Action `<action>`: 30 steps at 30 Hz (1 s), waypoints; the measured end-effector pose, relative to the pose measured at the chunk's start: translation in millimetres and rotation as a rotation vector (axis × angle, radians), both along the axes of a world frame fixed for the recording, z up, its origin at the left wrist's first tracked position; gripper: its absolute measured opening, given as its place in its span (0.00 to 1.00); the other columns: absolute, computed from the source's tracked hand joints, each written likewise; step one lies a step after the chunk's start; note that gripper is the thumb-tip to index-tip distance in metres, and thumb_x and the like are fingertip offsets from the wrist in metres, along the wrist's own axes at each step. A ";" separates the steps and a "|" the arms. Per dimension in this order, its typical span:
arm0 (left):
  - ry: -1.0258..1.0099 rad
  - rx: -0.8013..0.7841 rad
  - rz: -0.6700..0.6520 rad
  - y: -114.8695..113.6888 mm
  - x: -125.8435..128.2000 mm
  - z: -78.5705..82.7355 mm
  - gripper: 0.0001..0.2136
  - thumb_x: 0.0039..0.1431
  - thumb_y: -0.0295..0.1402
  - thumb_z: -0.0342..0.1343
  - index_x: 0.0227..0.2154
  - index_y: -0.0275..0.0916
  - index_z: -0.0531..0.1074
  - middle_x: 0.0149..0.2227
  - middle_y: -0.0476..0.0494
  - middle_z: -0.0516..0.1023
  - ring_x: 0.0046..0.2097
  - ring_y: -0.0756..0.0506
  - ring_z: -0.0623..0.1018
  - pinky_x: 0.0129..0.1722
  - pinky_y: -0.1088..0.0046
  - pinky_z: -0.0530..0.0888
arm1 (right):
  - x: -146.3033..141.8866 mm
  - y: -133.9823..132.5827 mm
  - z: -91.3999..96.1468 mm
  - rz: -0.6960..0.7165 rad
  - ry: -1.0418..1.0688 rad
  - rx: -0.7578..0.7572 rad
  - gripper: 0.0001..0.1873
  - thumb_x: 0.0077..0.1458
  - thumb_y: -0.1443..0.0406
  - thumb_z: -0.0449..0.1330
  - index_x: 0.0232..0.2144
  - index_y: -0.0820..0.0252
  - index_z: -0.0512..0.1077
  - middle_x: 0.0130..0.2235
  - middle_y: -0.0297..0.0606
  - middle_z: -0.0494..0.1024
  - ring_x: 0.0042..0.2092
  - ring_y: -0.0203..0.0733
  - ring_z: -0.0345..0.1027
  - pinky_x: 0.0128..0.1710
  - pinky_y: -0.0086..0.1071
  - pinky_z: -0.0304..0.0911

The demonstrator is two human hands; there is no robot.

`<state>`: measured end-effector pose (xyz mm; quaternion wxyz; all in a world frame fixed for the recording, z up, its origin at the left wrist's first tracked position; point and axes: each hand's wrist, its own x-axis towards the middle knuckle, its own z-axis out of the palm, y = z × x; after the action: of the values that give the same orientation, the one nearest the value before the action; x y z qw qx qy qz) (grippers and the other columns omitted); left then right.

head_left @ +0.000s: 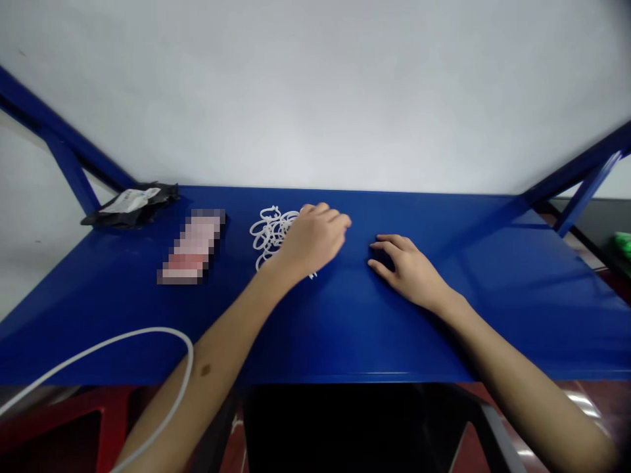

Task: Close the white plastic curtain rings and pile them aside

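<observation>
Several white loops [270, 231], thin and ring-like with small knobbed ends, lie in a tangled pile on the blue table. My left hand [318, 236] is over the right side of this pile and hides part of it. Its fingers are curled and close together; whatever may be in them is hidden behind the knuckles. To the right, my right hand [407, 268] rests low at the blue tabletop [345, 328], palm down, thumb and fingers apart, holding nothing. A gap of bare blue surface separates the two hands.
A pixelated pinkish flat object [192, 248] lies left of the pile. Beyond it sits a black plastic packet [133, 205] with a white label. A white cable [148, 330] arches over my left forearm. Blue metal braces [71, 171] flank the table; a white wall stands behind.
</observation>
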<state>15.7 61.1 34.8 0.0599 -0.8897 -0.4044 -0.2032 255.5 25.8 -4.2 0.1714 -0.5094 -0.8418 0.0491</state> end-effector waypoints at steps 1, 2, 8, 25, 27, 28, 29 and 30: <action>-0.027 -0.028 0.006 2.7 -14.7 0.8 0.12 0.67 0.24 0.47 0.44 0.38 0.75 0.42 0.44 0.80 0.46 0.42 0.74 0.47 0.63 0.70 | -0.5 -0.8 0.2 -0.003 -0.014 -0.003 0.21 0.65 0.56 0.54 0.53 0.62 0.73 0.56 0.53 0.73 0.58 0.58 0.67 0.59 0.54 0.66; -0.040 -0.061 0.008 4.3 -27.5 1.0 0.14 0.64 0.22 0.47 0.45 0.38 0.75 0.44 0.44 0.80 0.48 0.42 0.73 0.47 0.64 0.70 | -0.9 -1.6 0.2 -0.003 -0.026 -0.005 0.21 0.65 0.56 0.55 0.53 0.63 0.73 0.57 0.54 0.73 0.59 0.58 0.67 0.59 0.53 0.65; 0.105 -0.151 -0.017 -1.1 -51.1 1.1 0.15 0.59 0.19 0.50 0.36 0.41 0.80 0.49 0.43 0.76 0.53 0.40 0.69 0.52 0.58 0.71 | -0.6 -3.4 0.1 0.002 -0.043 -0.002 0.23 0.66 0.55 0.55 0.55 0.64 0.71 0.59 0.55 0.71 0.61 0.59 0.65 0.60 0.54 0.64; -0.044 0.049 -0.144 -15.3 -27.8 -3.0 0.07 0.61 0.25 0.55 0.35 0.39 0.77 0.50 0.40 0.75 0.53 0.38 0.70 0.53 0.56 0.71 | -10.8 -9.7 4.2 0.065 0.112 -0.030 0.19 0.66 0.57 0.57 0.54 0.60 0.69 0.55 0.51 0.74 0.57 0.56 0.67 0.58 0.54 0.66; -0.062 0.089 -0.174 -18.1 -20.2 -7.9 0.07 0.62 0.24 0.55 0.36 0.39 0.77 0.49 0.40 0.75 0.51 0.39 0.71 0.52 0.57 0.72 | -18.1 -14.0 5.7 0.073 0.223 -0.059 0.20 0.66 0.56 0.56 0.56 0.58 0.66 0.53 0.48 0.74 0.56 0.54 0.68 0.57 0.53 0.67; -0.063 0.099 -0.185 -19.4 -16.8 -10.4 0.07 0.62 0.24 0.55 0.37 0.39 0.77 0.48 0.40 0.75 0.50 0.40 0.71 0.52 0.57 0.72 | -21.7 -16.2 5.9 0.078 0.275 -0.074 0.21 0.66 0.56 0.56 0.58 0.57 0.64 0.53 0.47 0.74 0.55 0.53 0.68 0.56 0.53 0.68; -0.062 0.107 -0.193 -20.6 -13.8 -12.7 0.07 0.62 0.24 0.55 0.37 0.39 0.77 0.47 0.40 0.75 0.49 0.40 0.71 0.52 0.58 0.72 | -24.9 -18.0 5.7 0.084 0.320 -0.088 0.23 0.66 0.55 0.57 0.59 0.56 0.62 0.53 0.47 0.73 0.54 0.53 0.68 0.55 0.52 0.68; -0.062 0.113 -0.199 -21.6 -11.1 -14.6 0.07 0.63 0.24 0.55 0.37 0.39 0.77 0.46 0.40 0.75 0.49 0.40 0.71 0.52 0.59 0.71 | -27.4 -19.4 5.1 0.092 0.357 -0.098 0.25 0.66 0.55 0.57 0.60 0.56 0.60 0.53 0.47 0.73 0.54 0.52 0.69 0.55 0.51 0.68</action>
<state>4.5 39.4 20.2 0.0768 -0.9139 -0.3038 -0.2582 228.1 6.4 0.9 0.2906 -0.4612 -0.8172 0.1873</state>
